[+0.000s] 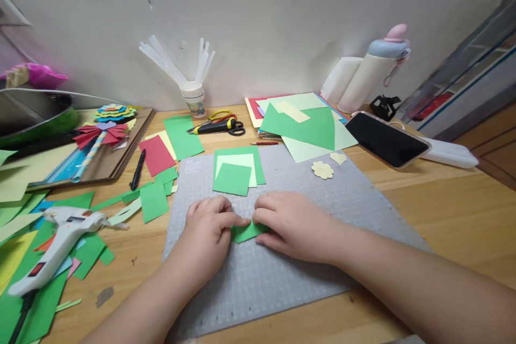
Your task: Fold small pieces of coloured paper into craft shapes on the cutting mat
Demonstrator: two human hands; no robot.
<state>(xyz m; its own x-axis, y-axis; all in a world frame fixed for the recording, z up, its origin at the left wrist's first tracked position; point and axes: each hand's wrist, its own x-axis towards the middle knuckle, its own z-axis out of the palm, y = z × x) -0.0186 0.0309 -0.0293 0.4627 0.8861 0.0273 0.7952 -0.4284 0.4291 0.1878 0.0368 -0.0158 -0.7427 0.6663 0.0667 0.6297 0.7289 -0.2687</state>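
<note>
A small folded piece of green paper (245,233) lies on the grey cutting mat (250,285) between my two hands. My left hand (212,226) presses on its left end with the index fingertip, its other fingers curled. From the right, my right hand (284,221) pinches the other end between thumb and fingers, hiding part of it. Just beyond my hands, green and pale green paper squares (236,178) overlap on the mat. A cream paper flower (322,170) and a cream paper heart (338,158) rest near the mat's far right edge.
On the left a white glue gun (56,244) lies over paper scraps. A black pen (137,169) is beside red paper (158,155). Behind the mat are scissors (237,128), a yellow-black cutter (212,127) and a cup (194,101) of sticks. A phone (387,138) leans at right.
</note>
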